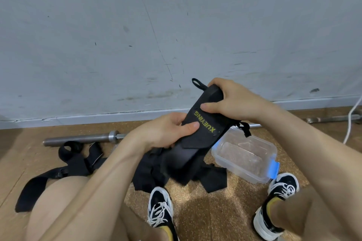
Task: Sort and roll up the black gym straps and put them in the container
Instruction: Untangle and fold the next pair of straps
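Note:
Both hands hold up a black gym strap (207,121) with yellow lettering, tilted from lower left to upper right. My right hand (231,100) grips its folded upper end, where a small loop sticks out. My left hand (168,129) pinches the strap lower down, thumb on the lettered face. Its loose tail hangs into a pile of black straps (176,170) on the floor. More black straps (64,164) lie to the left, partly behind my left knee. A clear plastic container (244,154) with blue clips stands open and empty, right of the pile.
A steel barbell (82,139) lies along the base of the pale wall behind the straps and container. A white cable (352,121) hangs at the far right. My two black-and-white shoes (160,207) rest on the cork-like floor, close to the pile and the container.

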The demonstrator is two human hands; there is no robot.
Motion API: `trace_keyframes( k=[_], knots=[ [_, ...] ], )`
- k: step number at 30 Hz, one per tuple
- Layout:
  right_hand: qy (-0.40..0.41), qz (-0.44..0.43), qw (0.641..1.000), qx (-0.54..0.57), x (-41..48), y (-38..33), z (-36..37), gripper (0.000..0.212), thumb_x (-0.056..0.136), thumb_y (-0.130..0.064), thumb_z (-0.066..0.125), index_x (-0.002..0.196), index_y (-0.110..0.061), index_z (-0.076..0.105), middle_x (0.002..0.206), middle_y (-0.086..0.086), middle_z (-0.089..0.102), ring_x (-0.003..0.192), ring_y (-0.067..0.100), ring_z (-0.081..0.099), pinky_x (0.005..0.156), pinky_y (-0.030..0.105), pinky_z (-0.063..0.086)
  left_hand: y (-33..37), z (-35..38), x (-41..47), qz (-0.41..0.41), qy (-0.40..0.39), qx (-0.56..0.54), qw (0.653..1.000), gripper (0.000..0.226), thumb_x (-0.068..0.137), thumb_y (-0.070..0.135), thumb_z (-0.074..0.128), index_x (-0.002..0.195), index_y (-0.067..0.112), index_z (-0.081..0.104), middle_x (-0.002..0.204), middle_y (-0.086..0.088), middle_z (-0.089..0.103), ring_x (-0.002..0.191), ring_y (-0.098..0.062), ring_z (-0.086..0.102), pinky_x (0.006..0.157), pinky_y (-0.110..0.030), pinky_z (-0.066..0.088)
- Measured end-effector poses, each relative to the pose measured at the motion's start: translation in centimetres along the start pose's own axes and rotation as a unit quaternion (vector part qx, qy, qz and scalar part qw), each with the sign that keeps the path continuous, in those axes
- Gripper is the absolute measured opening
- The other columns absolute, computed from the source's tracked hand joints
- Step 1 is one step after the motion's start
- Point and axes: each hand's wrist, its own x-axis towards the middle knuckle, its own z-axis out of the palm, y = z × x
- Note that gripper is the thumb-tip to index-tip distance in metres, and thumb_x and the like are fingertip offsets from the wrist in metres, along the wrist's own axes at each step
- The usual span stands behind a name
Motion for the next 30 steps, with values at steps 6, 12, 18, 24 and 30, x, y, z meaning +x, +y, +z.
trace_keyframes(
  k=[6,12,18,24,30],
  knots=[
    [-0.013,-0.028,0.999,-0.009,0.1,-0.3,0.9,0.032,0.086,-0.031,0.074,0.109,-0.022,0.056,0.097,-0.008,0.064,0.092,0.014,0.063,0.08,0.031,0.051,-1.6,0.1,0.0,0.004,0.021,0.012,1.0,0.017,0.101,0.035,0.052,0.095,0.032,0.068,0.085,0.01,0.075,0.08,-0.015,0.072,0.071,-0.032,0.059],
    [-0.05,0.045,0.977,0.202,0.6,0.4,-0.2,0.024,0.088,-0.021,0.074,0.108,-0.014,0.062,0.099,0.004,0.072,0.088,0.019,0.072,0.078,0.034,0.059,-2.2,0.9,0.9,0.012,0.136,-0.256,0.957,0.021,0.091,0.02,0.066,0.097,0.002,0.075,0.093,-0.014,0.076,0.081,-0.022,0.072,0.071,-0.027,0.059],
    [-0.07,0.054,0.947,0.307,0.4,0.1,-0.1,0.014,0.09,-0.015,0.07,0.101,-0.01,0.064,0.088,0.007,0.074,0.075,0.019,0.072,0.064,0.03,0.059,-2.7,1.7,2.2,-0.002,0.216,-0.293,0.931,0.032,0.086,0.025,0.073,0.091,-0.006,0.072,0.089,-0.02,0.075,0.075,-0.027,0.068,0.074,-0.033,0.057],
    [-0.104,0.054,0.922,0.368,0.1,-0.4,-0.1,0.012,0.093,-0.015,0.065,0.1,-0.005,0.063,0.083,0.009,0.072,0.07,0.021,0.07,0.056,0.029,0.057,-3.1,2.4,2.9,0.001,0.182,-0.339,0.923,0.016,0.092,0.015,0.064,0.085,0.004,0.072,0.084,-0.014,0.073,0.072,-0.022,0.068,0.075,-0.033,0.057],
    [-0.106,0.05,0.903,0.414,-0.3,-0.8,0.3,0.024,0.095,-0.016,0.062,0.114,-0.002,0.062,0.078,0.007,0.07,0.066,0.018,0.068,0.055,0.027,0.057,-3.5,2.4,2.9,0.004,0.181,-0.352,0.918,0.01,0.091,0.014,0.066,0.084,0.007,0.068,0.083,-0.012,0.072,0.07,-0.02,0.068,0.07,-0.031,0.057]
  ],
)
